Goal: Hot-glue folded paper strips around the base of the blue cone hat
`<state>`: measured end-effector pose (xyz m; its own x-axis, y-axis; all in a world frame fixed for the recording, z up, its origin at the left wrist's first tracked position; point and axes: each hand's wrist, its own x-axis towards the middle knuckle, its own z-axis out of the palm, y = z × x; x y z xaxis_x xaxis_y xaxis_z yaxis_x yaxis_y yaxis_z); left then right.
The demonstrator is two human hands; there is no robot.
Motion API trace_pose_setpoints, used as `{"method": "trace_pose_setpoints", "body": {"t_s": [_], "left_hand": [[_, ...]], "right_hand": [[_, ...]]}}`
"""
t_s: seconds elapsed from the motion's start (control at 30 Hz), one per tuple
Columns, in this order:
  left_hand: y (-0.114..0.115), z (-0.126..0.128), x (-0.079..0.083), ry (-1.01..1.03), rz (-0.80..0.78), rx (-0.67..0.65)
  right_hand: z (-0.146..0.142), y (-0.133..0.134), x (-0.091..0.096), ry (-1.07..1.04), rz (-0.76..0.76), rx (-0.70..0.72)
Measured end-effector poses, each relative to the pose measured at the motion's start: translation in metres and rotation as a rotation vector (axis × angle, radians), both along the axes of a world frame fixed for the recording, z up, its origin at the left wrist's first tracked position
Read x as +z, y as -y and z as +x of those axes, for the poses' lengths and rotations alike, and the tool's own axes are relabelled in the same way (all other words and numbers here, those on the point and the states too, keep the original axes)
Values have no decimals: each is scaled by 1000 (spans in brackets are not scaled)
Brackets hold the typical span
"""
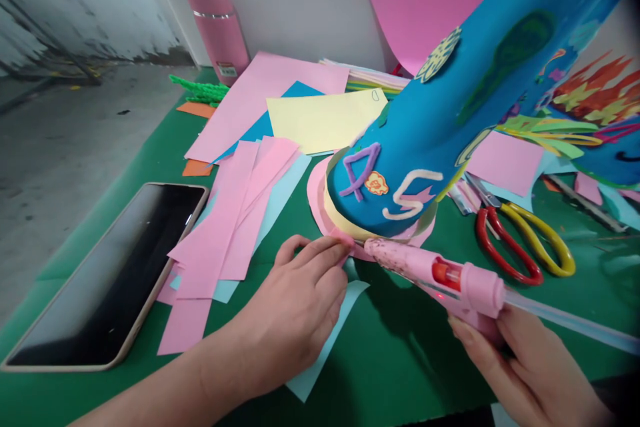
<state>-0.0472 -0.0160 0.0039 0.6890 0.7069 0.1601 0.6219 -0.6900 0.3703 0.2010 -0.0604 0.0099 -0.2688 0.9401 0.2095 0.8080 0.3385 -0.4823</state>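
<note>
My right hand (525, 367) grips a pink hot glue gun (445, 277), its nozzle aimed left at the pink paper rim (320, 203) under a blue paper cone (435, 120). The cone is decorated with a purple letter, a white "5" and cut-out shapes. My left hand (300, 307) pinches the edge of that pink rim beside the nozzle, fingers closed on the paper. A clear glue stick (570, 320) pokes out of the gun's back.
A tablet (110, 273) lies at the left on the green table (400, 360). Pink and pale blue paper strips (235, 213) lie between. Red and yellow scissors (525, 247) rest at the right. A pink bottle (217, 27) stands at the back, with paper sheets (320, 117) nearby.
</note>
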Motion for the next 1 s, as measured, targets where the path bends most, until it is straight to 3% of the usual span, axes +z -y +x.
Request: {"method": "trace_pose_setpoints", "body": {"t_s": [0.37, 0.53, 0.77, 1.0], "left_hand": [[1, 0, -3, -14, 31, 7], [0, 0, -2, -25, 31, 7], [1, 0, 0, -41, -15, 16], [1, -1, -3, -61, -30, 24]], "right_hand": [[6, 2, -2, -143, -79, -118], [10, 6, -4, -61, -13, -120], [-5, 5, 5, 36, -39, -100], [17, 10, -11, 83, -30, -83]]}}
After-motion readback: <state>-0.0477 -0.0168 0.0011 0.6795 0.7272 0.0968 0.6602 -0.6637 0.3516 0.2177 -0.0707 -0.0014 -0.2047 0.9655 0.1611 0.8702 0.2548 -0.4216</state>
